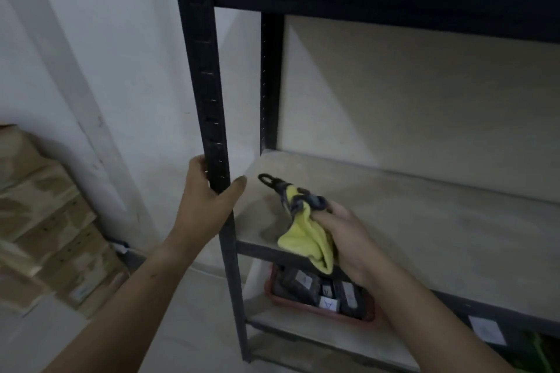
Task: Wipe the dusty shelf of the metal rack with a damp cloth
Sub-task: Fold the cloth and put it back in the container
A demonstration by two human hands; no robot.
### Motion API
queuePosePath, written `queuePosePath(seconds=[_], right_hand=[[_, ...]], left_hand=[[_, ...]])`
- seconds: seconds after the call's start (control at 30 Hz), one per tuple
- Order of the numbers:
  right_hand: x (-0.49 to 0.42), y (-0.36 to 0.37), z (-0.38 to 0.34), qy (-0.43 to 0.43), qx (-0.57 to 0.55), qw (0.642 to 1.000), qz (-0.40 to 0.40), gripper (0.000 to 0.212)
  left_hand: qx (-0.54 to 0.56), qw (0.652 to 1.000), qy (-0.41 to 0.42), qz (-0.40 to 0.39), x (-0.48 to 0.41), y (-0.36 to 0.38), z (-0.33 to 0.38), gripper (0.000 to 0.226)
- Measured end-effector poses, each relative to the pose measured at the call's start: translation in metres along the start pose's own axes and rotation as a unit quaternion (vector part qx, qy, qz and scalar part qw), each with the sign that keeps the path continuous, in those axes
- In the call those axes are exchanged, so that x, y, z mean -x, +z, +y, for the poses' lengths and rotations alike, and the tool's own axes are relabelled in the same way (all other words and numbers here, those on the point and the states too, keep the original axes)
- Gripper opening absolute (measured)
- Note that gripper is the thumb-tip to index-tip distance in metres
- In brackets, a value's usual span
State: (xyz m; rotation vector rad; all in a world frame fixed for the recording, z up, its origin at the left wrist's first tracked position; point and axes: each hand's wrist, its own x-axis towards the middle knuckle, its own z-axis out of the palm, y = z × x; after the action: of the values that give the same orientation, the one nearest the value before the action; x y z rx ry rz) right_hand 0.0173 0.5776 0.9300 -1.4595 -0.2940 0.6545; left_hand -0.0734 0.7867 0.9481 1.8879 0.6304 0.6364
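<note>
The light, limp yellow cloth (306, 242), bunched in the closed grip of the right hand (354, 239) above the shelf (424, 215) front, likely wipes better spread under a flat palm; the left hand (206, 200) clasps the rack post (212, 85).

The cloth (306, 241) is yellow and soft, bunched up, with a dark cord (304, 200) tied round its top. The right hand (353, 241) holds it at the near left edge of the shelf (439, 221). The shelf is a pale flat board in the black metal rack (212, 85).
</note>
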Motion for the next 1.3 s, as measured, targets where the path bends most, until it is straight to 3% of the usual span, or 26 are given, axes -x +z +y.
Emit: queuePosePath(seconds=[0.07, 0.13, 0.23, 0.3, 0.4, 0.47, 0.57, 0.63, 0.7, 0.83, 0.97, 1.1, 1.2, 1.3], right_hand=[[0.019, -0.014, -0.002, 0.031, -0.103, 0.994, 0.034, 0.027], [0.039, -0.024, -0.002, 0.057, -0.178, 0.980, 0.067, 0.036], [0.071, -0.031, 0.002, 0.057, -0.239, 0.967, 0.070, 0.034], [0.094, -0.040, 0.004, 0.042, -0.241, 0.967, 0.077, 0.020], [0.135, -0.066, 0.002, 0.013, -0.231, 0.971, 0.062, 0.026], [0.163, -0.090, 0.003, 0.012, -0.207, 0.977, 0.050, 0.041], [0.206, -0.128, 0.010, 0.028, -0.150, 0.987, 0.044, 0.061], [0.233, -0.151, 0.019, 0.071, -0.114, 0.991, 0.006, 0.061], [0.260, -0.170, 0.031, 0.111, -0.123, 0.986, -0.025, 0.047], [0.303, -0.202, 0.053, 0.100, -0.227, 0.969, 0.010, 0.034], [0.332, -0.229, 0.061, 0.073, -0.301, 0.947, 0.086, 0.045], [0.364, -0.238, 0.070, 0.111, -0.365, 0.922, 0.059, 0.057], [0.388, -0.241, 0.092, 0.156, -0.391, 0.906, 0.049, 0.062], [0.404, -0.246, 0.111, 0.159, -0.335, 0.924, 0.098, 0.049]], left_hand=[[-0.017, 0.997, -0.020, 0.072, 0.038, 0.009, -0.012, 0.063], [0.036, 0.996, -0.042, 0.064, 0.087, 0.031, -0.008, 0.065], [0.114, 0.979, -0.098, -0.134, 0.148, 0.076, 0.021, 0.069], [0.187, 0.954, -0.106, -0.207, 0.178, 0.101, 0.041, 0.063], [0.208, 0.956, -0.098, -0.183, 0.208, 0.116, 0.067, 0.031], [0.230, 0.949, -0.140, -0.164, 0.228, 0.122, 0.079, 0.015], [0.230, 0.939, -0.192, -0.171, 0.265, 0.134, 0.097, 0.010], [0.209, 0.937, -0.219, -0.172, 0.289, 0.144, 0.106, 0.016], [0.195, 0.939, -0.224, -0.175, 0.311, 0.153, 0.113, 0.014], [0.215, 0.931, -0.244, -0.167, 0.343, 0.167, 0.123, 0.058], [0.309, 0.884, -0.317, -0.148, 0.374, 0.187, 0.114, 0.038], [0.357, 0.802, -0.441, -0.186, 0.415, 0.216, 0.106, 0.018], [0.370, 0.776, -0.463, -0.217, 0.443, 0.237, 0.085, 0.034], [0.369, 0.770, -0.453, -0.258, 0.460, 0.251, 0.064, 0.053]])
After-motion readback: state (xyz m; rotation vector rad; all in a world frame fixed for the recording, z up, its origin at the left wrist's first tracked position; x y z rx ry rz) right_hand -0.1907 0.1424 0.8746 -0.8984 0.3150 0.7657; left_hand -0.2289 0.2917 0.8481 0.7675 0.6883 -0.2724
